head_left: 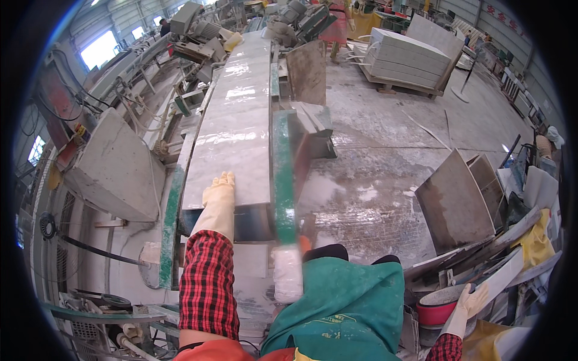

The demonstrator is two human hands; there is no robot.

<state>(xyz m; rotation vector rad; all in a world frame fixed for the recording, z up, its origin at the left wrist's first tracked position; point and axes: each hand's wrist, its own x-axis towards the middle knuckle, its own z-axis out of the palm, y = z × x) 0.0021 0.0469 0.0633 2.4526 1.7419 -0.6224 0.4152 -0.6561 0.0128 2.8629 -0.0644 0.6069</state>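
Observation:
A pale, glossy stone slab (232,144) lies wet along the roller conveyor bed, reaching away from me. My left hand (220,189), in a cream rubber glove, rests on the slab's near end with its fingers stretched out. Off to the lower right is my right hand (472,299), gloved likewise, closed at the lower end of a long pale strip (507,277). Its grip is partly hidden. Beside that hand stands a red bucket (435,314) with a grey inside. A white plastic-wrapped roll (288,274) covers the near end of the green rail (283,180).
Motor-driven machine heads (201,33) flank the conveyor's far end. A pallet of stacked white slabs (409,57) stands at the back right. Brown boards (454,201) lean at the right among scrap pieces. A large stone block (117,171) sits at the left.

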